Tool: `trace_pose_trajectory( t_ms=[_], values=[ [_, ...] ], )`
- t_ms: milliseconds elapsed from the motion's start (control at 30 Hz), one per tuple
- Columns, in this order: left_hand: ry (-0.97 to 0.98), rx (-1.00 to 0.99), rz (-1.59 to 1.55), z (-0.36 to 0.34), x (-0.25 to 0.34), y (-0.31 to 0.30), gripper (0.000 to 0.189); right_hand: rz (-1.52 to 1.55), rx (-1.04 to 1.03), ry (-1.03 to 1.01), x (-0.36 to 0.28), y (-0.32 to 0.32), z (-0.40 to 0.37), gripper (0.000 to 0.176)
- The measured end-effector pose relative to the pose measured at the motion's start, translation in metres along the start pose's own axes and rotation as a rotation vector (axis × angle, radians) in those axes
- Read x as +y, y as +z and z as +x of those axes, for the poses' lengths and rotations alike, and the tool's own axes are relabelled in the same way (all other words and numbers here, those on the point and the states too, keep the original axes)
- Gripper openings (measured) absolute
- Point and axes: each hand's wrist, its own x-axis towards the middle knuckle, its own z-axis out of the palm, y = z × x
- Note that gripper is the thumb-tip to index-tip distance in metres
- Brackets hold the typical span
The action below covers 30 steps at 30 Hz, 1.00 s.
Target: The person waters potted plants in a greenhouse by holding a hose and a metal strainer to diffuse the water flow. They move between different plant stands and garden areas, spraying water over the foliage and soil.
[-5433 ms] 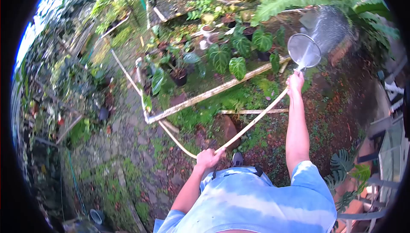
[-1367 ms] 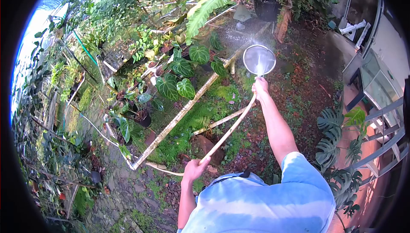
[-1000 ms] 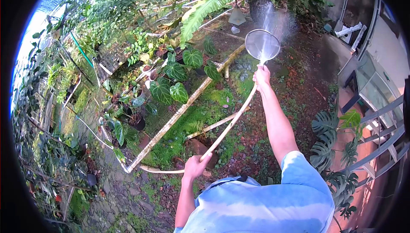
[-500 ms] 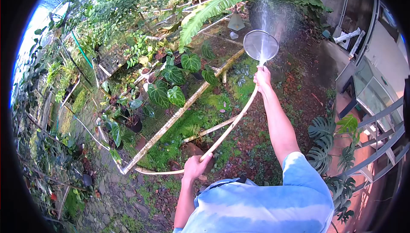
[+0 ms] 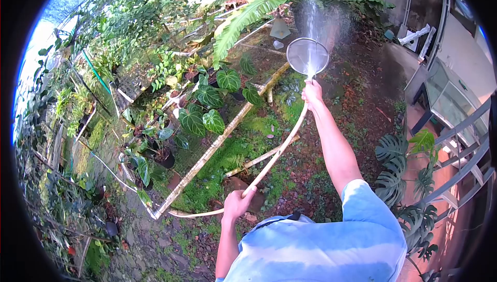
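Note:
My right hand (image 5: 312, 93), arm stretched forward, is closed around the front end of a pale yellow garden hose (image 5: 282, 147). A round mesh strainer (image 5: 298, 58) stands out just beyond that fist; its handle seems gripped together with the hose, though the fingers hide the join. Water (image 5: 311, 20) streams past the mesh and breaks into spray in front of a large bird's nest fern (image 5: 253, 15). Lower down, my left hand (image 5: 237, 204) is wrapped around the hose's middle, thumb along it. From there the hose runs left along the ground.
Left of the hose lies a long pale pole (image 5: 207, 163) edging a bed of potted plants with big veined leaves (image 5: 208, 97). At right are a monstera (image 5: 392, 163), a glass tank (image 5: 453, 95) and curved metal bars (image 5: 461, 163). Another pole (image 5: 259, 159) rests on mossy ground.
The view has shifted slightly, so the strainer and right hand appear a little further left. Both hands keep their hold on the hose, and water still flows.

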Motion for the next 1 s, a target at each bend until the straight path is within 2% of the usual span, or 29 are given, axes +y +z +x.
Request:
trace_pose_trajectory(
  t_ms=[133,1000],
  values=[
    [-0.006,-0.016,-0.021,-0.005,0.005,-0.006,0.060,0.012,-0.007,0.015,0.003,0.003,-0.001,0.013],
    [0.033,0.005,-0.060,0.010,-0.007,0.008,0.066,-0.019,0.037,0.003,-0.002,-0.005,0.000,0.019]
  ],
)
